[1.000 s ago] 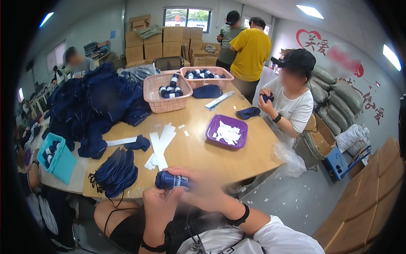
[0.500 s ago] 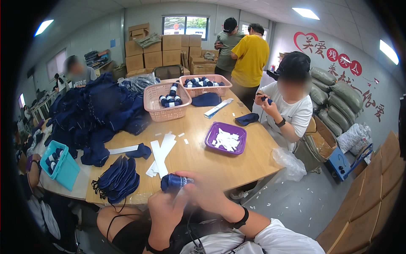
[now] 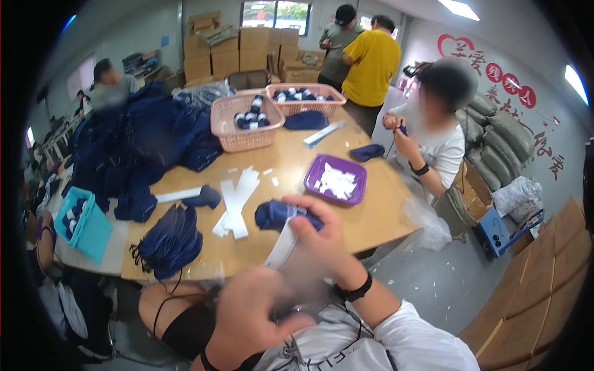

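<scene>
A small navy cloth roll [image 3: 272,214] is gripped in my right hand [image 3: 322,229], above the table's front edge. From it a white paper strip [image 3: 281,247] slants down towards my lap, its lower end lost in blur. My left hand [image 3: 247,309] is lower and nearer, over my lap, its thumb apart from smeared fingers; whether they hold anything does not show. White paper strips [image 3: 235,204] lie crossed beyond the roll. To the left is a stack of flat navy cloth pieces [image 3: 170,241] with dark cords.
Purple tray [image 3: 335,196] holds white paper slips. Pink baskets [image 3: 244,143] and a turquoise bin [image 3: 96,238] contain navy rolls. A navy cloth heap [image 3: 142,136] covers the table's left side. Across to the right, a person in white [image 3: 433,142] handles a navy piece.
My right hand has moved up and away with the navy roll, baring more of the white strip. My left hand has separated from it and come nearer my body.
</scene>
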The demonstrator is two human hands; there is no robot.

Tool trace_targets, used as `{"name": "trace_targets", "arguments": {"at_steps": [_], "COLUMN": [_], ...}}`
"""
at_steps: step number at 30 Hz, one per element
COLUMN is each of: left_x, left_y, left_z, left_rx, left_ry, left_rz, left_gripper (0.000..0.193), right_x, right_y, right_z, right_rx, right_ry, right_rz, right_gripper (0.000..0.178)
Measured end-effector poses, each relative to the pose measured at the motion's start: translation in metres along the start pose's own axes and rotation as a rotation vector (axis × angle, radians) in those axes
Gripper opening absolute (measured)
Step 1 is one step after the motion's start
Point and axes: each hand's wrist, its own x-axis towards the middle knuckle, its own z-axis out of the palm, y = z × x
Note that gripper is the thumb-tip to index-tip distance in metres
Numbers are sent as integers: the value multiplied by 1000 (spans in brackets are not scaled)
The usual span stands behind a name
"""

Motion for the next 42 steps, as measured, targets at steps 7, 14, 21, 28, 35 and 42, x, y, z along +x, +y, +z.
{"name": "trace_targets", "arguments": {"at_steps": [7,14,21,28,35,42], "left_x": [-23,-38,1,1,-14,-9], "left_y": [-64,-88,-94,-80,-70,-59], "left_z": [54,38,8,1,19,15], "left_rx": [-1958,-1120,-1263,-1156,-1399,-811], "left_ry": [-396,76,-161,-139,17,-98], "left_rz": [-718,-552,-771,-816,-729,-424], "left_gripper": [94,41,21,23,53,50], "right_x": [-10,-12,-19,-23,-21,-25], "right_y": [-32,-55,-48,-41,-33,-41], "right_z": [13,18,20,16,8,3], "right_rx": [-70,-259,-507,-604,-627,-577], "right_ry": [-170,-644,-687,-558,-481,-452], "right_rz": [-191,-314,-382,-398,-437,-310], "right_gripper": [33,40,33,27,25,22]}}
